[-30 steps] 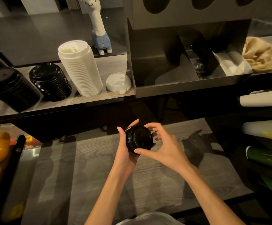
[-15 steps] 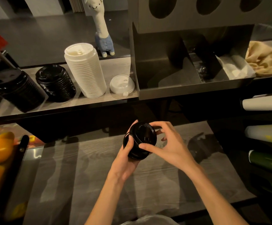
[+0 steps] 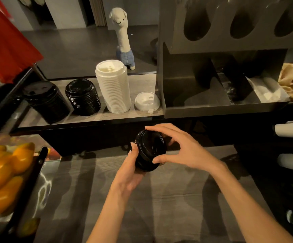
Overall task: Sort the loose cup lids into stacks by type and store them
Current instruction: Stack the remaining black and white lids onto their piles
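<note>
Dim café counter (image 3: 142, 204) of grey wood grain runs below a raised shelf (image 3: 89, 118) at 12 o'clock. On that shelf stand 2 black lid stacks (image 3: 82, 96), 1 tall white lid stack (image 3: 113, 86) and a single white lid (image 3: 147, 100) at its right. Above the counter, the left hand (image 3: 130, 170) cups a short stack of black lids (image 3: 150, 149) from below, while the right hand (image 3: 182, 149) pinches its rim between thumb and fingers. Sorting looks nearly done; this stack is not yet stored, and the single white lid looks unstacked.
</note>
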`<action>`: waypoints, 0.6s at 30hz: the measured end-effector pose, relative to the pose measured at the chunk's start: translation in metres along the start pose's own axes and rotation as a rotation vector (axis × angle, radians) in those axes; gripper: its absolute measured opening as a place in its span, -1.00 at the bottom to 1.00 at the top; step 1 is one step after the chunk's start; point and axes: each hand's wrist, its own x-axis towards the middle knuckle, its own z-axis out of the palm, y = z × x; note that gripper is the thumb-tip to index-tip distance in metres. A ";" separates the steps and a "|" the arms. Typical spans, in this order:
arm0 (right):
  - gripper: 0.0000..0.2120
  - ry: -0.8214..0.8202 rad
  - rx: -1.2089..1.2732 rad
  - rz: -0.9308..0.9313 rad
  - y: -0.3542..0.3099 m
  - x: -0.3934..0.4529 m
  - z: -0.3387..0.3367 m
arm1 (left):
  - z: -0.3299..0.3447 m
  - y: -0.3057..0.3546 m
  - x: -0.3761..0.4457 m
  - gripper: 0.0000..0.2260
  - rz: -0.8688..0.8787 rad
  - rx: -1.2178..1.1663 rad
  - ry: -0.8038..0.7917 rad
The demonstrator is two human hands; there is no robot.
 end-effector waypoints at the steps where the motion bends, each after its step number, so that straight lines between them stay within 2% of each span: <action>1: -0.24 -0.037 -0.017 -0.027 -0.005 0.007 -0.006 | -0.002 0.006 -0.002 0.09 0.020 -0.020 -0.012; 5: -0.26 -0.092 -0.060 -0.105 -0.026 0.037 -0.016 | -0.006 0.032 -0.008 0.04 0.088 -0.029 -0.039; 8: -0.27 -0.097 -0.065 -0.164 -0.046 0.061 -0.011 | -0.013 0.059 -0.017 -0.12 0.131 -0.051 -0.019; 18: -0.36 -0.052 -0.121 -0.368 -0.143 0.168 -0.007 | -0.054 0.156 -0.055 -0.46 0.349 -0.110 0.145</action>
